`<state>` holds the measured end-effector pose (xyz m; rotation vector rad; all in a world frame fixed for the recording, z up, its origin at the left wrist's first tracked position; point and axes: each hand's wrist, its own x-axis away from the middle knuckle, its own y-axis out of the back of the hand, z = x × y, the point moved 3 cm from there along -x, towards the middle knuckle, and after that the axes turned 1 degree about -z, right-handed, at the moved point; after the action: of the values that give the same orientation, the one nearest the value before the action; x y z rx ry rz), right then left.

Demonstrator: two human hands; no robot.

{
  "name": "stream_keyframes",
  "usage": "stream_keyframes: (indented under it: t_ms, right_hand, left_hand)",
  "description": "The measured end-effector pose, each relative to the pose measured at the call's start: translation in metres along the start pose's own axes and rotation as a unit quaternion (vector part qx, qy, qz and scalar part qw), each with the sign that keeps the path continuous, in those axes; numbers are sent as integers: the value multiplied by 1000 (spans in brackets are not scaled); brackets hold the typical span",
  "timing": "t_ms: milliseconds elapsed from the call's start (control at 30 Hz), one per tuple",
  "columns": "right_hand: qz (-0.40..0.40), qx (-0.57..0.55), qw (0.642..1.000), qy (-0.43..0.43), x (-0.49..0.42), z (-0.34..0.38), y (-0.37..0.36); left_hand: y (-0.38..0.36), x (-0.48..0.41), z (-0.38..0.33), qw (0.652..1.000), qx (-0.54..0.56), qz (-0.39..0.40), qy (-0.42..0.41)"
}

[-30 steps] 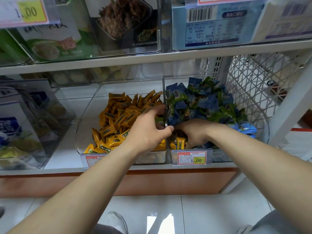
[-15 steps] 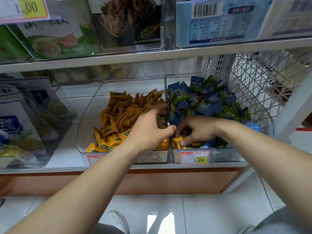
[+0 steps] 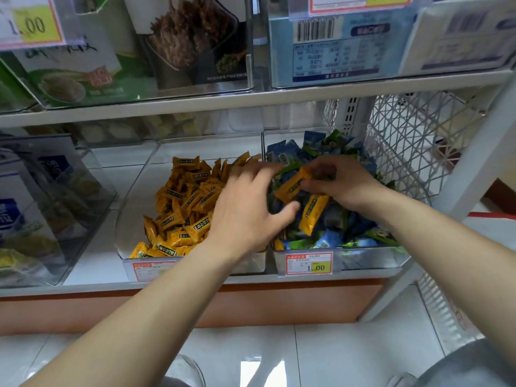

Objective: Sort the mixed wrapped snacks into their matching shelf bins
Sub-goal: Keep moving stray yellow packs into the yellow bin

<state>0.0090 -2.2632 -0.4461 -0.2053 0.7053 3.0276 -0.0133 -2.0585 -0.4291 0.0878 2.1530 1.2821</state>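
Orange snack (image 3: 291, 185) pinched between right hand (image 3: 343, 185) fingers, up over the blue-green bin (image 3: 368, 258). Left hand (image 3: 248, 213) spread loose, holding nothing. Carry leftward, drop among matching orange in the left bin (image 3: 195, 146); then fetch the second stray (image 3: 312, 215).

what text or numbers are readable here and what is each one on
"1.00": right bin's price tag, on its yellow patch.
"1.00": upper-left price tag, on the upper shelf.
Too blurred to read: left bin's price tag; the black labels on the orange snacks; the print and barcode digits on the blue box.
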Motion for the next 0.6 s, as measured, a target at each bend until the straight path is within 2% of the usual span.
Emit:
stream_keyframes:
  t_ms: [133,300,600]
  right_hand:
    - [-47,-136,989,-42,5,5,-3]
    - [-37,-235,968,-83,14,6,-6]
    - [1,-281,956,-87,17,17,-4]
  left_hand:
    - [-22,-4,-22,996,-79,36,5]
    - [-27,-10,-24,1000,-15,1,-11]
    - [-13,-14,-26,995,73,-60,-11]
